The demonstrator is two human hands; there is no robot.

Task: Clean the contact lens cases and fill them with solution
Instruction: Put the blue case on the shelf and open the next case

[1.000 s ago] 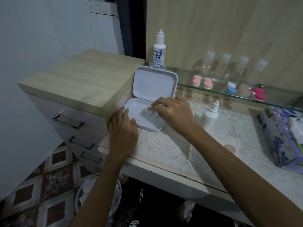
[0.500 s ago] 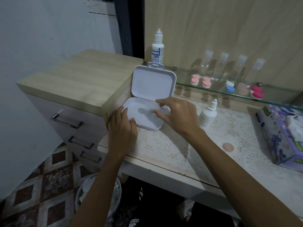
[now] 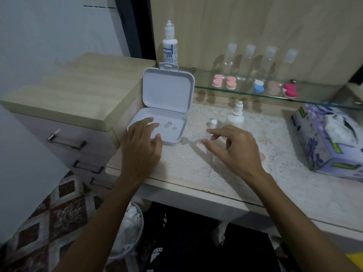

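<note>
An open white box (image 3: 157,132) stands on the lace-covered desk with its lid (image 3: 167,89) upright; small clear rings (image 3: 169,124) lie inside. My left hand (image 3: 141,148) rests on the box's front left rim, fingers fairly straight. My right hand (image 3: 231,148) is just right of the box, thumb and forefinger pinching a blurred clear lens case (image 3: 193,138) above the desk. A small dropper bottle (image 3: 234,117) and a white cap (image 3: 213,122) stand behind that hand. A tall solution bottle (image 3: 170,46) stands behind the box. Coloured lens cases (image 3: 231,83) sit on the glass shelf (image 3: 314,98).
Clear empty bottles (image 3: 247,61) line the shelf's back. A tissue box (image 3: 330,140) sits at the right. A pinkish disc (image 3: 262,157) peeks out beside my right wrist. A drawer cabinet (image 3: 78,91) rises at the left; a bin (image 3: 129,222) stands below.
My right hand has left the box and moved right, bringing a clear case with it. My left hand slid up onto the box's rim.
</note>
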